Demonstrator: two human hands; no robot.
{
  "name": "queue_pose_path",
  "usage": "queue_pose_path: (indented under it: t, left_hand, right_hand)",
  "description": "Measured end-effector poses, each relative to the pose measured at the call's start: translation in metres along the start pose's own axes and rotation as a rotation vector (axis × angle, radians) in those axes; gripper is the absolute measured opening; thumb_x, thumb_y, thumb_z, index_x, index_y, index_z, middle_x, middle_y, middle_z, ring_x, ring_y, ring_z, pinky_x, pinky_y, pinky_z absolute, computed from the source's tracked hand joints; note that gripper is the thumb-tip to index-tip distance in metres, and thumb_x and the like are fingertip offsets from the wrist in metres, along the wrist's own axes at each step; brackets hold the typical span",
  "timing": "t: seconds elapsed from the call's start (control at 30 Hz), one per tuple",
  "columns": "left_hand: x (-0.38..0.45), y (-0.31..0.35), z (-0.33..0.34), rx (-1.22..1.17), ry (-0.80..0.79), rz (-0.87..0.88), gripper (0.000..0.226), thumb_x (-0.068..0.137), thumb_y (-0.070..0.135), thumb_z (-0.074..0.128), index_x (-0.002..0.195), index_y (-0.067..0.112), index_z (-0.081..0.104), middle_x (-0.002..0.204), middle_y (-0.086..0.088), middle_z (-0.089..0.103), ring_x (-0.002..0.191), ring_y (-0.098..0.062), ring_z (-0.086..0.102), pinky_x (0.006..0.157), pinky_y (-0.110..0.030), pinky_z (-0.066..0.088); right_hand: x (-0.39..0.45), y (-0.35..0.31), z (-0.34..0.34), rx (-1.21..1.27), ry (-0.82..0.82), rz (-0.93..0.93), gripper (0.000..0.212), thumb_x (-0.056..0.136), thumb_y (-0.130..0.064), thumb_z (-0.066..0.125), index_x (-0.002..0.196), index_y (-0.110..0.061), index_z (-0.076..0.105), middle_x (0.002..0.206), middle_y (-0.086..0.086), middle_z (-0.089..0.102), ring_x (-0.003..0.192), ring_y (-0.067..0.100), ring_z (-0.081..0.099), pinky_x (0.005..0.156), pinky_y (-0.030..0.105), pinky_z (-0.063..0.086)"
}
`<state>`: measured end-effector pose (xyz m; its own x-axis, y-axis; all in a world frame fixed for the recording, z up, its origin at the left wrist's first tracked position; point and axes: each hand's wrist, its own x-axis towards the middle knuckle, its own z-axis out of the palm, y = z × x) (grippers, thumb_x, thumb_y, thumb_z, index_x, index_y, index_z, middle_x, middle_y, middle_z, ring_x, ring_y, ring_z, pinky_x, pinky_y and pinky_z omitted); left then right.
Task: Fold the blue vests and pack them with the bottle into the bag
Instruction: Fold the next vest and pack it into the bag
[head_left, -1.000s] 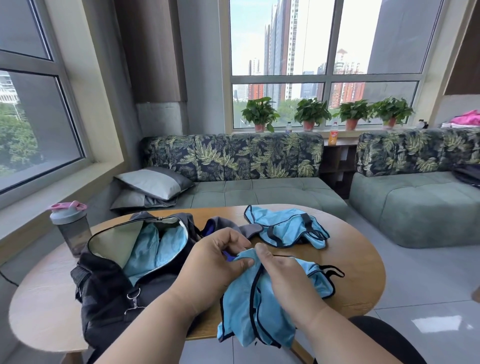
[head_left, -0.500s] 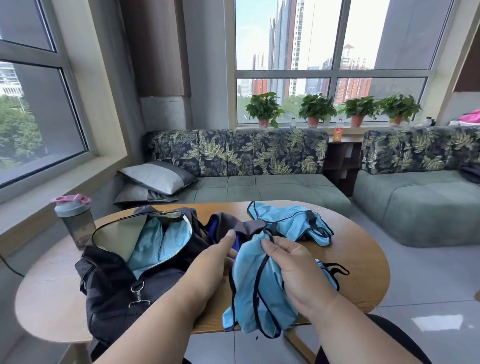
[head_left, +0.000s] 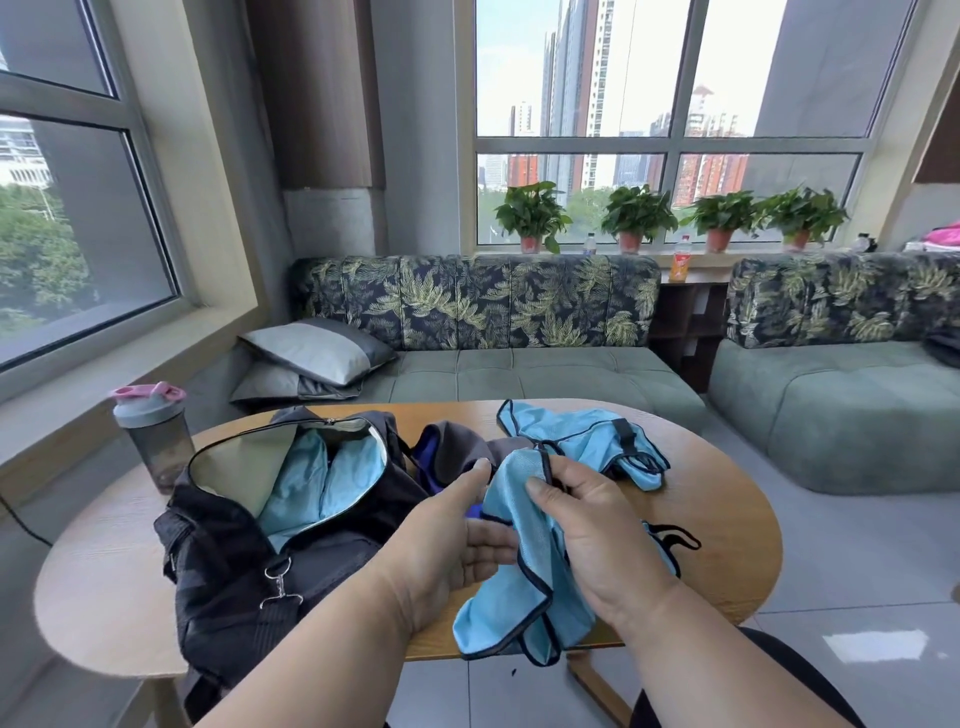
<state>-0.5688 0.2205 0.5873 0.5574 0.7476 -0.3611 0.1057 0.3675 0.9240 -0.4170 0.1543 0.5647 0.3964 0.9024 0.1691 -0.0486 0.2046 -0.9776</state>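
A light blue vest with black trim (head_left: 519, 587) hangs over the table's front edge. My right hand (head_left: 597, 525) grips its upper part, pinching the black trim. My left hand (head_left: 457, 540) lies beside it with straight fingers touching the cloth from the left. A second blue vest (head_left: 587, 441) lies crumpled farther back on the table. The black bag (head_left: 234, 561) stands open at the left, with light blue fabric (head_left: 322, 483) inside. A grey shaker bottle with a pink lid (head_left: 153, 436) stands upright at the table's left edge.
The oval wooden table (head_left: 727, 519) carries everything. A grey and blue garment (head_left: 457, 452) lies between bag and far vest. Behind the table are green sofas (head_left: 519, 374), pillows (head_left: 317, 353) and potted plants on the sill. Tiled floor lies to the right.
My left hand has let go of the vest and opened, fingers now straight beside the cloth. My right hand keeps its grip and has lifted the vest slightly; the view has tilted up a little.
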Motion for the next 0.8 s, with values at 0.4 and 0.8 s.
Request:
queue_pose_path:
  t: [0.4,0.8]
  left_hand:
    - [0.0,-0.002,0.001,-0.171,-0.028,-0.013,0.07,0.085,0.066,0.07,0.121,0.005,0.073,0.105,-0.018,0.073,0.098,-0.03,0.066,0.102,-0.043,0.053]
    - [-0.005,-0.001,0.004,-0.204,-0.205,0.023,0.055,0.101,0.056,0.053,0.13,0.014,0.074,0.127,-0.01,0.075,0.116,-0.023,0.072,0.109,-0.039,0.049]
  right_hand:
    - [-0.003,0.001,-0.002,-0.014,-0.098,0.036,0.041,0.105,-0.006,0.054,0.13,-0.033,0.072,0.128,0.002,0.075,0.124,0.025,0.068,0.113,0.056,0.047]
    - [-0.005,-0.002,-0.001,0.077,-0.092,0.045,0.038,0.106,-0.003,0.054,0.127,-0.027,0.074,0.129,0.005,0.074,0.124,0.028,0.068,0.113,0.055,0.048]
